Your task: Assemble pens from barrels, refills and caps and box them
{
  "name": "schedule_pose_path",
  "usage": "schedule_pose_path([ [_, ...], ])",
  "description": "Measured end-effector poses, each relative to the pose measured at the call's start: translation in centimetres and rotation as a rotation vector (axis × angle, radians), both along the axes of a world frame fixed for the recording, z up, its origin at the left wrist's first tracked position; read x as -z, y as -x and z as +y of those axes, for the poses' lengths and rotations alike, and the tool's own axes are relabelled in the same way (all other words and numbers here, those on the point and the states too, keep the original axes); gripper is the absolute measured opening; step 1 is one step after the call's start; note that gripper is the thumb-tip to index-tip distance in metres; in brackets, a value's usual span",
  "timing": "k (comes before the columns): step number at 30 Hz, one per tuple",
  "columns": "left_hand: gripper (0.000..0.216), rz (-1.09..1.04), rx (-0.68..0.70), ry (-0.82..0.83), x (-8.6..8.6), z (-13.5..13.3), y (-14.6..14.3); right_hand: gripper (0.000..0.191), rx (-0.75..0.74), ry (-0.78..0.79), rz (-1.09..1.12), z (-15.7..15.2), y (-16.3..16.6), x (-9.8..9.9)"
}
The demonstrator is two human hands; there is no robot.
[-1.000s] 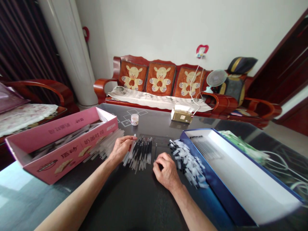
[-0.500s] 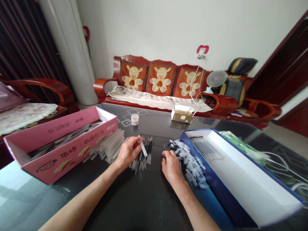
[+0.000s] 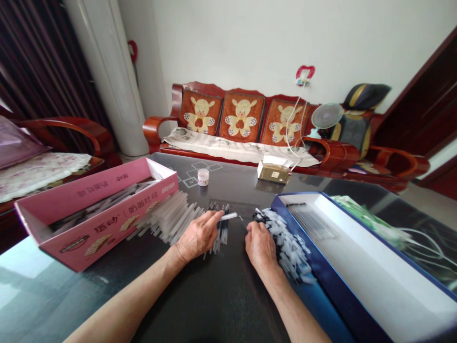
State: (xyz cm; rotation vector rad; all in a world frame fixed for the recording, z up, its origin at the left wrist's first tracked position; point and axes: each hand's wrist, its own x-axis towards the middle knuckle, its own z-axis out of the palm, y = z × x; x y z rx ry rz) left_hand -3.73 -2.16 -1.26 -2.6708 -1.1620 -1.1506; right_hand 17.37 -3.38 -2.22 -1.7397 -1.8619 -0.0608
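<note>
left hand (image 3: 200, 234) pinches short white tube (image 3: 229, 216), right hand (image 3: 261, 244) pinches pen refill (image 3: 241, 218), imo keep both lined up straight

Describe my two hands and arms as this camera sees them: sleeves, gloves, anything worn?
The left hand and right hand are ungloved. The left forearm and right forearm show no sleeve, watch or bracelet. No rings are visible, though some fingers are partly hidden.

Head-worn view, forward and down over tabletop (image 3: 221, 300)
</note>
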Motion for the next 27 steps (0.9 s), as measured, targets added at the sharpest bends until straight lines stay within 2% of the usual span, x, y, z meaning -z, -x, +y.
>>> schedule_pose_path([
  [3, 0.052, -0.044, -0.037, 0.018, 0.3, 0.3, 0.0, 0.023, -0.066, -0.059, 0.357, 0.5, 0.0, 0.1],
  [5, 0.050, -0.038, -0.065, 0.034, 0.2, 0.3, 0.0, 0.024, -0.100, 0.060, 0.712, 0.8, 0.0, 0.1],
  [9, 0.034, 0.085, -0.181, 0.052, -0.6, -0.1, -0.2, 0.022, -0.217, 0.400, 1.447, 0.9, 0.3, -0.3],
  [12, 0.033, 0.139, -0.263, 0.064, -0.9, -0.3, -0.4, 0.022, -0.302, 0.450, 1.768, 0.7, 0.6, -0.8],
  [14, 0.037, 0.175, -0.260, 0.095, -0.7, -0.2, -0.4, 0.025, -0.355, 0.446, 1.854, 0.4, 0.8, -1.2],
  [17, 0.037, 0.187, -0.199, 0.132, -0.3, 0.0, -0.4, 0.033, -0.413, 0.408, 1.868, 0.2, 1.0, -1.6],
  [23, 0.034, 0.203, -0.228, 0.125, -0.8, -0.3, -0.6, 0.021, -0.290, 0.289, 1.928, 0.5, 0.6, -1.5],
  [27, 0.039, 0.260, -0.210, 0.120, -0.9, -0.4, -0.7, 0.024, -0.308, 0.299, 1.879, 0.4, 0.7, -1.3],
])
